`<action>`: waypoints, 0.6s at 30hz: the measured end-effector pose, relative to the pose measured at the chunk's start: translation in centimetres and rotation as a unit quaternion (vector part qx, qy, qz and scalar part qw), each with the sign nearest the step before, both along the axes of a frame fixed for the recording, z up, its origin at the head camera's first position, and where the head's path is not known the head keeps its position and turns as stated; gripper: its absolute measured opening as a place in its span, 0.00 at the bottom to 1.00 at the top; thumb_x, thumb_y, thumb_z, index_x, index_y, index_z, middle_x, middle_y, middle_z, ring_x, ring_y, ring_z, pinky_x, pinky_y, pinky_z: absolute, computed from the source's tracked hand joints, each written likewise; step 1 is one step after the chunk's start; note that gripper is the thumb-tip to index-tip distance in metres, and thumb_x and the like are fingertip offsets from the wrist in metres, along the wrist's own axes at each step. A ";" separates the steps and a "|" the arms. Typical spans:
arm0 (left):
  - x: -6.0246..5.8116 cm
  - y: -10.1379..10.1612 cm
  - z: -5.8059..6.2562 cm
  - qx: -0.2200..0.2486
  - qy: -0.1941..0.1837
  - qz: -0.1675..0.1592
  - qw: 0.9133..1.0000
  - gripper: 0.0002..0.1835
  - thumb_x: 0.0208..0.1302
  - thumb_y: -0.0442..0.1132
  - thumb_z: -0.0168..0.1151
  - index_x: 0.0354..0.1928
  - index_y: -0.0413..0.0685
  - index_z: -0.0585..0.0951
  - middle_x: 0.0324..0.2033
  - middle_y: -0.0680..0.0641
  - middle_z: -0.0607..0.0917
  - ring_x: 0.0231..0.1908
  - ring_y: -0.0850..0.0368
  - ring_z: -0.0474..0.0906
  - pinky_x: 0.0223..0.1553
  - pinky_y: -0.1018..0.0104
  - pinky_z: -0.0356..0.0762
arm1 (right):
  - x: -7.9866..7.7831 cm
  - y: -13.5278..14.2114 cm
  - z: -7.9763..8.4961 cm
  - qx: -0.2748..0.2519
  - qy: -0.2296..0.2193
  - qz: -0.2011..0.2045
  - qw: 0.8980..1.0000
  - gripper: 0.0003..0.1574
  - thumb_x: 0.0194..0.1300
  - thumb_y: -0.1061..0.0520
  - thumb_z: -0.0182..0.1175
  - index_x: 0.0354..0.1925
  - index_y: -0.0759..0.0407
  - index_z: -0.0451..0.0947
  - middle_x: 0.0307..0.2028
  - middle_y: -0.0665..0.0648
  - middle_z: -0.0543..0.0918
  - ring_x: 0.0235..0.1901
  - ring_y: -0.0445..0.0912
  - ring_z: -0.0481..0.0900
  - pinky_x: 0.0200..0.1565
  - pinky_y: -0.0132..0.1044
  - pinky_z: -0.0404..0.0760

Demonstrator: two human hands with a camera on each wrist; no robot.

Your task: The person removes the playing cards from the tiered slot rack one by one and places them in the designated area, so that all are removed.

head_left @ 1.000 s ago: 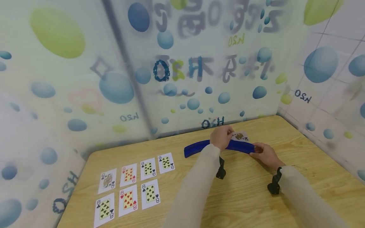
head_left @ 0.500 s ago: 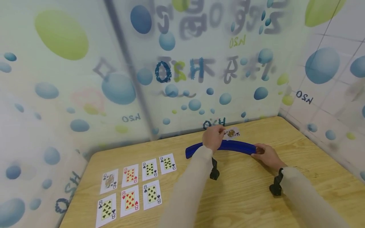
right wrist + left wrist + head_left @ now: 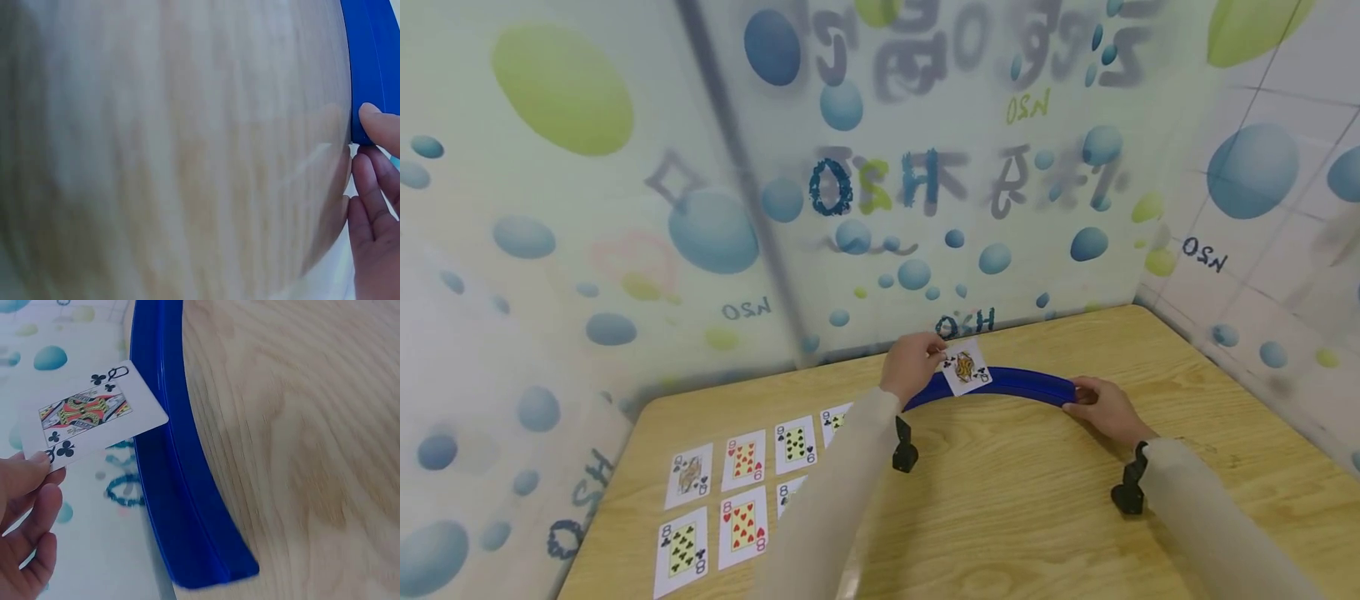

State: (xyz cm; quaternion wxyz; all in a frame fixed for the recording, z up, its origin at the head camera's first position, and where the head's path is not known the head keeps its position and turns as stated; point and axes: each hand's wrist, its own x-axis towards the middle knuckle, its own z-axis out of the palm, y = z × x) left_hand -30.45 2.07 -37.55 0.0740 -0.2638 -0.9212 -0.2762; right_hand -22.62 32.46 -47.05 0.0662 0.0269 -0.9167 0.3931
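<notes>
My left hand [image 3: 913, 367] pinches one corner of a queen of clubs [image 3: 966, 367] between thumb and fingers. The card is face up and tilted, held over the blue curved card holder [image 3: 1030, 385]. In the left wrist view, the far corner of the queen of clubs [image 3: 84, 415] overlaps the groove of the holder [image 3: 187, 475]; whether they touch I cannot tell. At the holder's right end, my right hand [image 3: 1105, 408] grips it. The right wrist view has the thumb of that hand [image 3: 378, 206] on the holder's end.
Two rows of playing cards lie face up at the left, among them a nine of hearts [image 3: 744, 460] and an eight of hearts [image 3: 742, 527]. My left sleeve [image 3: 831, 500] covers part of the rows. A patterned wall [image 3: 880, 267] borders the wooden table [image 3: 1000, 517].
My left hand has moved left with the queen of clubs, bringing it from behind the holder to in front of it. My right hand keeps its grip on the holder's end.
</notes>
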 end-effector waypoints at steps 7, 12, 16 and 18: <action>0.4 -3.4 0.2 -0.031 -0.047 -0.001 0.998 0.06 0.61 0.36 0.61 0.39 0.48 0.83 0.34 0.52 0.83 0.35 0.58 0.78 0.37 0.64 0.75 | 0.0 0.2 -0.1 0.004 0.004 0.002 1.000 0.28 0.57 0.63 0.62 0.53 0.77 0.68 0.38 0.68 0.78 0.38 0.58 0.77 0.40 0.49 0.75; 1.2 -5.0 -0.1 -0.051 -0.069 -0.018 0.996 0.06 0.61 0.36 0.60 0.39 0.48 0.83 0.33 0.52 0.82 0.33 0.59 0.76 0.36 0.64 0.74 | 0.1 0.2 0.0 0.006 0.002 0.001 1.000 0.28 0.57 0.63 0.62 0.53 0.77 0.68 0.38 0.68 0.78 0.38 0.58 0.76 0.40 0.49 0.75; 2.0 -6.6 -0.3 -0.055 -0.094 -0.030 0.994 0.07 0.63 0.35 0.58 0.41 0.47 0.82 0.35 0.51 0.81 0.35 0.58 0.76 0.38 0.63 0.74 | 0.1 0.1 0.1 0.002 0.000 0.002 1.000 0.29 0.57 0.62 0.63 0.53 0.76 0.68 0.38 0.68 0.78 0.39 0.58 0.76 0.40 0.49 0.75; 2.5 -7.5 -0.5 -0.057 -0.101 -0.035 0.993 0.07 0.63 0.34 0.57 0.42 0.46 0.81 0.36 0.50 0.81 0.36 0.58 0.76 0.38 0.62 0.74 | 0.1 0.3 0.0 -0.006 0.006 0.007 1.000 0.30 0.57 0.59 0.63 0.53 0.76 0.68 0.38 0.68 0.78 0.38 0.58 0.76 0.40 0.48 0.75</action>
